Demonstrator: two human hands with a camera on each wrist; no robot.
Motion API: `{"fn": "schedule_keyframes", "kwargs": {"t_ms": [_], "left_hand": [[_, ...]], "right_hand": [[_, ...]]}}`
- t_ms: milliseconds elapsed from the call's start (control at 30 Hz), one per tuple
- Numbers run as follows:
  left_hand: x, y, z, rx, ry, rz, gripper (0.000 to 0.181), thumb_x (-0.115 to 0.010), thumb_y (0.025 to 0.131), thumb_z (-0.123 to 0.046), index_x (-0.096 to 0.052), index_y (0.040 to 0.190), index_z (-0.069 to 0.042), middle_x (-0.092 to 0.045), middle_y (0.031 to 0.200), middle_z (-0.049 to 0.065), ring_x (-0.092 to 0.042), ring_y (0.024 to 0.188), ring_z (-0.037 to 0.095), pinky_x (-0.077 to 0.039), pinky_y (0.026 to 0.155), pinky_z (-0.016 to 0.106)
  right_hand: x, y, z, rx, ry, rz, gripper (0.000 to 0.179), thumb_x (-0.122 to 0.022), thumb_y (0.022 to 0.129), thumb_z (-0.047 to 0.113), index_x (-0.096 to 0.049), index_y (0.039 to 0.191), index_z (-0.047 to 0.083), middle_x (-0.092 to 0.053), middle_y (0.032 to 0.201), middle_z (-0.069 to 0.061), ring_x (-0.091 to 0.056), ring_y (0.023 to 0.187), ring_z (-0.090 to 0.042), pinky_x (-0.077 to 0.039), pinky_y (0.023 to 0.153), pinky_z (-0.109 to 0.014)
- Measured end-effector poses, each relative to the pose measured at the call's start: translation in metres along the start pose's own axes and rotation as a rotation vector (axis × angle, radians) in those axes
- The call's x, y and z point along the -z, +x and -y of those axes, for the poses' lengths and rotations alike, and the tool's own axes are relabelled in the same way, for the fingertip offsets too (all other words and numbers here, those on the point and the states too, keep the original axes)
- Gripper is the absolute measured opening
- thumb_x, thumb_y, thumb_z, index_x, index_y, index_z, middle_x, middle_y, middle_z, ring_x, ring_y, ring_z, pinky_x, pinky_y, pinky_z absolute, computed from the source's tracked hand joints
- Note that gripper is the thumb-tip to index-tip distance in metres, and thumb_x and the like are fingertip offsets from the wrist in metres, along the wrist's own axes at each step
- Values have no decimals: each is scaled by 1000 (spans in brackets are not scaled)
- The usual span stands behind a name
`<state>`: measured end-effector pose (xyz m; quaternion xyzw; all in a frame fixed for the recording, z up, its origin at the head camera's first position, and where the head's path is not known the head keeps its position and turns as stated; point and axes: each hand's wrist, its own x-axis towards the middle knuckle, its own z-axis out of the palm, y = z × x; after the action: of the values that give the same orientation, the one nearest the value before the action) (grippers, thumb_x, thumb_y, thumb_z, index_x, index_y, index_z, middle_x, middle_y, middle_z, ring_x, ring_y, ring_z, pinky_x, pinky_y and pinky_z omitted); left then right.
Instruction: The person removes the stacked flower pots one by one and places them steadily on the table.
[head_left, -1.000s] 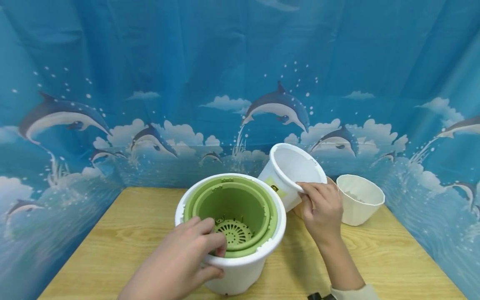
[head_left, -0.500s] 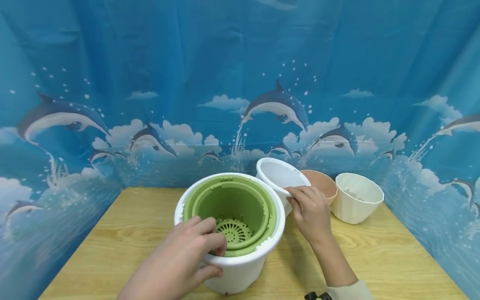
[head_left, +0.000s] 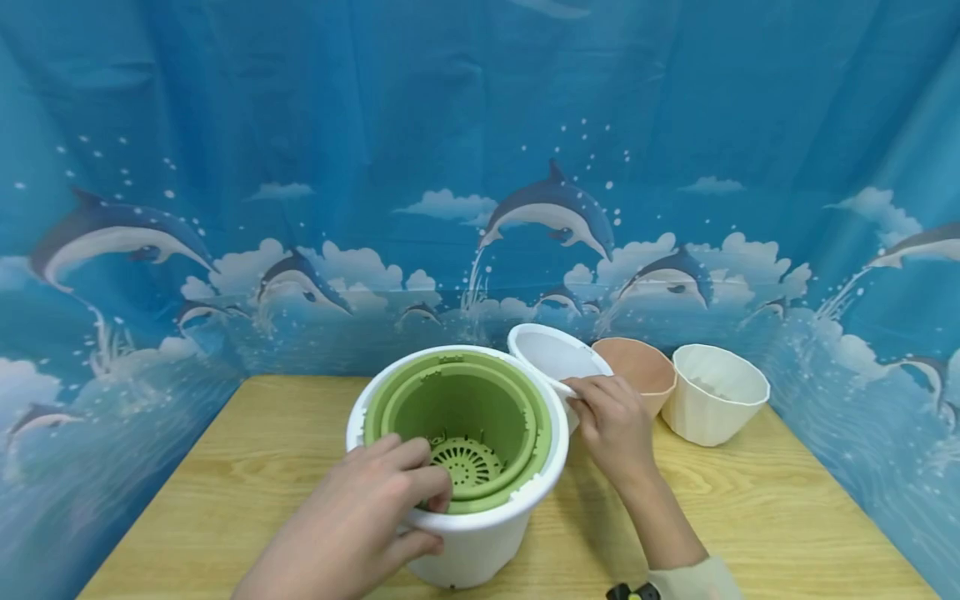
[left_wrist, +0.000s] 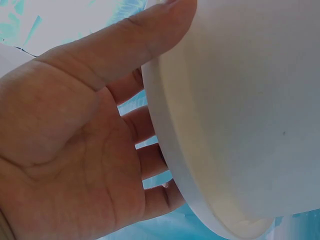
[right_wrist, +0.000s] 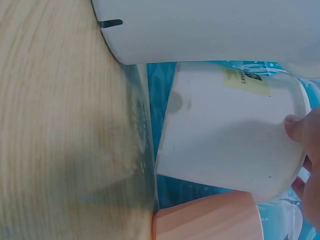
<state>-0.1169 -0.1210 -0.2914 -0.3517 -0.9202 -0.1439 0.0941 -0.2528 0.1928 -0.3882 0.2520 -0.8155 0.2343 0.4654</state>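
My left hand [head_left: 375, 508] grips the near rim of a large white flower pot [head_left: 472, 558], thumb outside and fingers over the edge. Two green pots [head_left: 465, 396] are nested inside it, the inner one with a slotted bottom. In the left wrist view the thumb lies along the white wall [left_wrist: 250, 100]. Behind and right of the large pot, my right hand [head_left: 615, 425] pinches the rim of a smaller white pot [head_left: 558, 354]. That pot carries a yellow-green label [right_wrist: 245, 80] and leans slightly; whether its base touches the table cannot be told.
To the right of the held pot stands a terracotta-coloured pot [head_left: 637, 362]. Beside it is a cream faceted pot [head_left: 705, 417] with something pale inside. All are near the back of the wooden table [head_left: 247, 467]. A blue dolphin-print curtain [head_left: 420, 150] hangs behind and at the sides.
My right hand has lowered the smaller white pot and moved it left, less tilted than before. The terracotta-coloured pot has come into view. The left hand stays on the large pot's rim.
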Motion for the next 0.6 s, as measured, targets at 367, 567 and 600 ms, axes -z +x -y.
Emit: {"fn": "schedule_keyframes", "kwargs": {"t_ms": [367, 567, 600], "left_hand": [[0, -1, 0, -13, 17, -17, 24, -82, 75, -43, -63, 89, -37, -47, 86, -21, -43, 79, 2, -43, 70, 28], [1, -1, -1, -4, 11, 2, 25, -82, 77, -41, -59, 87, -36, -46, 86, -21, -42, 78, 3, -42, 70, 28], [1, -1, -1, -1, 10, 8, 25, -82, 78, -40, -58, 87, -36, -45, 86, -21, -42, 78, 3, -42, 70, 28]], "right_hand": [[-8, -7, -3, 68, -35, 68, 21, -79, 74, 2, -78, 94, 10, -73, 89, -2, -65, 84, -25, -52, 75, -46], [-10, -8, -3, 61, -40, 84, 16, -78, 78, 6, -77, 92, 13, -73, 89, -1, -64, 85, -24, -51, 76, -46], [-10, -9, -2, 58, -40, 86, 14, -77, 79, 7, -77, 92, 13, -73, 89, 0, -64, 85, -24, -51, 77, -46]]}}
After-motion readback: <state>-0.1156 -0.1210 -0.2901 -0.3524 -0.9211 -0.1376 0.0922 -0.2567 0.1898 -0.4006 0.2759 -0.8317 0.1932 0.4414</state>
